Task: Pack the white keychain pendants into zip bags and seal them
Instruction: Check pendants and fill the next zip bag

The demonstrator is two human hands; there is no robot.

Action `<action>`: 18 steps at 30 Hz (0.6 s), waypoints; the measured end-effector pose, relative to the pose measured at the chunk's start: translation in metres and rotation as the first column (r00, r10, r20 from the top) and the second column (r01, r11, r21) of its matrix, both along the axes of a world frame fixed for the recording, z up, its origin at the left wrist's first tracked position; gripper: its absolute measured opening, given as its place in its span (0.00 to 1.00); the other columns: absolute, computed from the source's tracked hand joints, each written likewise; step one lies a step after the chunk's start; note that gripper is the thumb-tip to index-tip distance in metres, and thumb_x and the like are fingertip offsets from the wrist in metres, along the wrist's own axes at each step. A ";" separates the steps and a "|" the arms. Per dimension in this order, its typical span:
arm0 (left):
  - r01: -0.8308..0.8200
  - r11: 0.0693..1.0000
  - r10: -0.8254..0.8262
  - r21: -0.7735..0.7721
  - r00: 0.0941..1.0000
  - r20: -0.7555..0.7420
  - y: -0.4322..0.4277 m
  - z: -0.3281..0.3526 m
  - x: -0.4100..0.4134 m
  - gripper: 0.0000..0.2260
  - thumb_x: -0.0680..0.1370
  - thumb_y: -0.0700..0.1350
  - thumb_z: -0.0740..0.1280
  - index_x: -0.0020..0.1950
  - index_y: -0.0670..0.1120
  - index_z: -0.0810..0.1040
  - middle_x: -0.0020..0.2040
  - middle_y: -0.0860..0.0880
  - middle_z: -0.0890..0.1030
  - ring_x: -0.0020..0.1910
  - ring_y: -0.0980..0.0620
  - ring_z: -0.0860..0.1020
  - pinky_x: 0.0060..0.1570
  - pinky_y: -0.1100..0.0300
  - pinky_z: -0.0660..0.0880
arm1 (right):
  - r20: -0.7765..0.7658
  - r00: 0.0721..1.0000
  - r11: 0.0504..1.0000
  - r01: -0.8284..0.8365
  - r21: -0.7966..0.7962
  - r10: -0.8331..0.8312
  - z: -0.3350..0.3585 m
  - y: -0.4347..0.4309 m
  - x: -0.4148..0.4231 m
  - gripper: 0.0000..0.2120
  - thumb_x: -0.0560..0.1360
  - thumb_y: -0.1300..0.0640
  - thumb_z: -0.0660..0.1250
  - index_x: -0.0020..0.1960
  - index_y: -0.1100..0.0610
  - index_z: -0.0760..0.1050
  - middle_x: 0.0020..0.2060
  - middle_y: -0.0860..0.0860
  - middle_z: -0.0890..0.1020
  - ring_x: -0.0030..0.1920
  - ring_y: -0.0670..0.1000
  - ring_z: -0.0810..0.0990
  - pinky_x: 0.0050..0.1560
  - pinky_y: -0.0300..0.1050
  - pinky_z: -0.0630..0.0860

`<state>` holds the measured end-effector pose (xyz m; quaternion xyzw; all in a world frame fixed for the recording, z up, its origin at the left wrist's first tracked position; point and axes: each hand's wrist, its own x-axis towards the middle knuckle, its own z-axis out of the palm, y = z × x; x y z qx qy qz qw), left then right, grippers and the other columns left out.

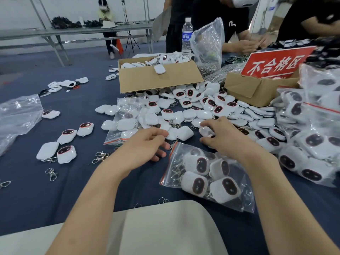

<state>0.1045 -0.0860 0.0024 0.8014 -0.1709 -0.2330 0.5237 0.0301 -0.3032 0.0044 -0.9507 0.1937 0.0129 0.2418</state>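
Observation:
A clear zip bag [237,197] with a red strip lies in front of me on the dark blue cloth, holding several white pendants with dark oval faces. My right hand [223,137] is above its top edge, fingers curled round one white pendant [206,130]. My left hand [147,144] hovers by the bag's open mouth with relaxed fingers, holding nothing. A big heap of loose white pendants [202,107] spreads behind both hands. Another partly filled zip bag [127,120] lies to the left of the heap.
Two cardboard boxes [156,78] [255,89] stand behind the heap, one with a red sign [276,63]. Filled bags [312,140] are stacked at the right. Loose pendants [66,144] and metal clasps [51,173] are scattered at the left. Other people work across the table beside a water bottle [186,35].

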 end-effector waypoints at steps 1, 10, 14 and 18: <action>0.001 1.000 -0.001 0.001 1.000 0.001 0.000 -0.001 0.000 0.09 0.84 0.41 0.60 0.58 0.50 0.79 0.43 0.51 0.86 0.36 0.56 0.82 0.36 0.65 0.78 | -0.012 1.000 1.000 0.025 0.006 -0.025 -0.001 0.000 0.000 0.26 0.80 0.48 0.68 0.76 0.46 0.65 0.70 0.55 0.66 0.68 0.57 0.70 0.64 0.51 0.71; 0.020 1.000 -0.020 0.000 1.000 -0.003 0.000 -0.002 0.001 0.09 0.84 0.42 0.60 0.58 0.51 0.79 0.42 0.52 0.86 0.37 0.56 0.82 0.37 0.65 0.77 | 0.003 0.999 0.999 0.053 0.006 -0.053 0.001 -0.002 -0.001 0.29 0.79 0.53 0.68 0.78 0.50 0.62 0.71 0.56 0.69 0.63 0.57 0.76 0.57 0.51 0.76; 0.019 1.000 -0.019 -0.005 1.000 0.002 0.000 -0.002 0.001 0.09 0.84 0.42 0.60 0.58 0.51 0.79 0.43 0.51 0.86 0.37 0.57 0.82 0.36 0.65 0.77 | 0.151 0.988 0.994 0.008 0.108 -0.024 0.003 -0.003 0.000 0.27 0.78 0.51 0.69 0.75 0.52 0.68 0.61 0.52 0.75 0.53 0.50 0.77 0.46 0.41 0.72; -0.004 0.998 0.005 -0.063 1.000 0.018 -0.003 0.001 -0.002 0.09 0.85 0.43 0.60 0.59 0.51 0.79 0.47 0.48 0.86 0.36 0.57 0.82 0.38 0.65 0.78 | 0.332 0.943 0.941 -0.129 0.314 0.019 0.011 0.007 0.003 0.23 0.79 0.50 0.67 0.73 0.50 0.71 0.54 0.46 0.79 0.51 0.47 0.80 0.45 0.38 0.71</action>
